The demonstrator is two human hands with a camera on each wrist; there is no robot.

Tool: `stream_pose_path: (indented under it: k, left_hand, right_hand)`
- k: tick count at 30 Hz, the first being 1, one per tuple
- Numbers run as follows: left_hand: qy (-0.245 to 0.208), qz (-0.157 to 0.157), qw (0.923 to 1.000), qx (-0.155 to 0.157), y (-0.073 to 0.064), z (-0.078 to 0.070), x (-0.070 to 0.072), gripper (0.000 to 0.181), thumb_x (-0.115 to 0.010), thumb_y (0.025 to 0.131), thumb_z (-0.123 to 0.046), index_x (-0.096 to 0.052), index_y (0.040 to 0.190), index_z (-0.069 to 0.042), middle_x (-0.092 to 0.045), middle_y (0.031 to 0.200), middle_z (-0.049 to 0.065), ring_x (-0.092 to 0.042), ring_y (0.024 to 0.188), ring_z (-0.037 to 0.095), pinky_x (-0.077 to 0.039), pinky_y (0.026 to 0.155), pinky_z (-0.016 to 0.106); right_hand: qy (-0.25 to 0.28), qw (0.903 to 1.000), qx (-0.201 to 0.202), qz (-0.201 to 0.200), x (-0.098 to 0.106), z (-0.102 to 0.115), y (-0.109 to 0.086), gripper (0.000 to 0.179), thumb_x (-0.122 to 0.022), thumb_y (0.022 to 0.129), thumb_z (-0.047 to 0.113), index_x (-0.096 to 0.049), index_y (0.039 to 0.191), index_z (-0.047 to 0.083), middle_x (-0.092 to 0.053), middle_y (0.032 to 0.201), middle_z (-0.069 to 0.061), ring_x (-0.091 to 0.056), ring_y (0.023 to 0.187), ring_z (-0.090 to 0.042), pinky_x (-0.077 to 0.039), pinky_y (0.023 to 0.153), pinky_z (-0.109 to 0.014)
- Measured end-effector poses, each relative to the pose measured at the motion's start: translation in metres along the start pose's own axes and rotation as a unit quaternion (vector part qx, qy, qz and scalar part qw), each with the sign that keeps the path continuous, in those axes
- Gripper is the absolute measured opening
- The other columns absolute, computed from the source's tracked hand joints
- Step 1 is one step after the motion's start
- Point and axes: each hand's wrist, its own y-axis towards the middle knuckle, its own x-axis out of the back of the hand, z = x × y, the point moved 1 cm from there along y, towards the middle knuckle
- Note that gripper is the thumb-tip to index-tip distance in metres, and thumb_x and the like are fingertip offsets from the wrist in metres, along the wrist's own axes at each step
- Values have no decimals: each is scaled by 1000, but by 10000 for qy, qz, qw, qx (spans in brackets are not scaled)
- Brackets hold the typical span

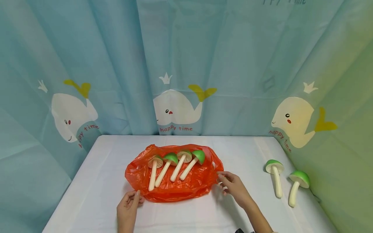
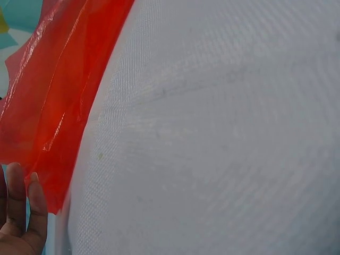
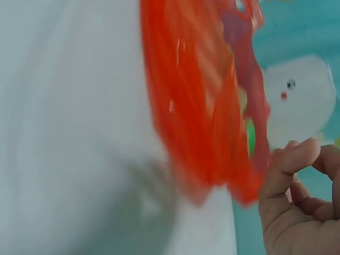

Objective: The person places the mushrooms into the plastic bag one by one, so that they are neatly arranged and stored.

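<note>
A red plastic bag (image 1: pixel 186 194) lies spread on the table, its mouth facing up. Several toy mushrooms (image 1: pixel 175 170) with green caps and cream stems sit side by side in it, stems toward me. At the bag's near left corner is my left hand (image 1: pixel 128 207), fingers loosely bent by the edge; in the left wrist view the fingers (image 2: pixel 35 204) are beside the red film without a visible grip. My right hand (image 1: pixel 234 189) is by the bag's right edge, fingers bent and thumb near the index finger. No film shows between them in the right wrist view.
Two more green-capped mushrooms, one (image 1: pixel 275 178) and another (image 1: pixel 298 187), lie at the table's right side. The white table (image 1: pixel 102 181) is bounded by a blue curtain (image 1: pixel 116 64) with whale prints. A small dark object (image 1: pixel 240 230) shows at the bottom edge.
</note>
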Motion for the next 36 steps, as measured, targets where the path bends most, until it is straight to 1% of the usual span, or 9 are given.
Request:
stream_pose_path:
  k: [4, 8, 13, 20, 25, 29, 32, 34, 36]
  left_hand:
    - [53, -28, 10000, 15, -1, -2, 1, 32, -57, 96, -24, -55, 105, 6, -62, 86, 15, -61, 69, 10, -55, 64, 19]
    - [11, 18, 10000, 96, -2, -3, 1, 31, -57, 96, -23, -55, 105, 7, -62, 86, 16, -61, 69, 11, -55, 65, 19]
    - [33, 46, 9999, 114, -2, -2, 1, 31, -56, 96, -23, -55, 106, 7, -62, 86, 15, -61, 69, 12, -55, 65, 20]
    - [-4, 91, 9999, 90, 0, 0, -1, 30, -57, 96, -22, -55, 105, 6, -62, 85, 15, -61, 69, 10, -55, 65, 20]
    - [29, 108, 9999, 98, -1, 2, -2, 31, -57, 96, -24, -54, 104, 6, -62, 84, 14, -61, 69, 11, -55, 64, 19]
    - [116, 115, 9997, 161, -1, 2, -2, 31, -56, 96, -25, -54, 105, 5, -62, 84, 13, -61, 69, 11, -55, 65, 19]
    - [127, 117, 9997, 148, -1, 2, -2, 31, -56, 96, -25, -55, 105, 5, -62, 84, 13, -61, 69, 11, -55, 65, 19]
    - [115, 116, 9998, 108, 0, 1, -2, 31, -56, 96, -24, -55, 105, 6, -62, 83, 13, -61, 68, 11, -55, 64, 19]
    - [97, 100, 9999, 86, 0, 1, -2, 30, -56, 96, -23, -55, 104, 6, -62, 83, 14, -61, 68, 11, -55, 64, 20]
  right_hand:
    - [68, 9979, -217, -614, 30, -5, -9, 41, -55, 97, 22, -50, 125, -7, -57, 97, -17, -54, 74, -20, -48, 49, -23]
    - [-88, 9945, -223, -1021, 61, -11, -22, 43, -53, 98, 23, -47, 127, -8, -58, 97, -14, -54, 72, -15, -47, 50, -24]
    - [-590, 9878, -226, -1425, 99, -22, -38, 49, -52, 98, 28, -44, 129, -10, -60, 97, -11, -55, 72, -12, -48, 52, -24]
    - [-1003, 9759, -756, -1787, 139, -40, -57, 58, -52, 98, 33, -39, 133, -11, -61, 97, -5, -56, 77, -10, -52, 58, -26]
    - [-1583, 9584, -870, -2211, 156, -48, -65, 58, -54, 96, 32, -40, 132, -12, -62, 94, -9, -56, 71, -7, -53, 57, -28]
    - [-2383, 9357, -689, -2510, 160, -51, -68, 56, -55, 94, 26, -38, 129, -14, -57, 103, -30, -61, 61, -13, -55, 53, -28]
    - [-2869, 9197, -532, -2628, 162, -54, -69, 55, -55, 93, 21, -34, 127, -17, -48, 111, -40, -63, 52, -20, -54, 50, -27]
    - [-2998, 9156, -517, -2628, 163, -56, -68, 57, -55, 92, 18, -32, 127, -19, -44, 113, -43, -62, 49, -22, -54, 49, -28]
    - [-2937, 9185, -567, -2585, 164, -60, -66, 58, -55, 91, 18, -30, 127, -20, -44, 112, -43, -62, 50, -23, -54, 48, -29]
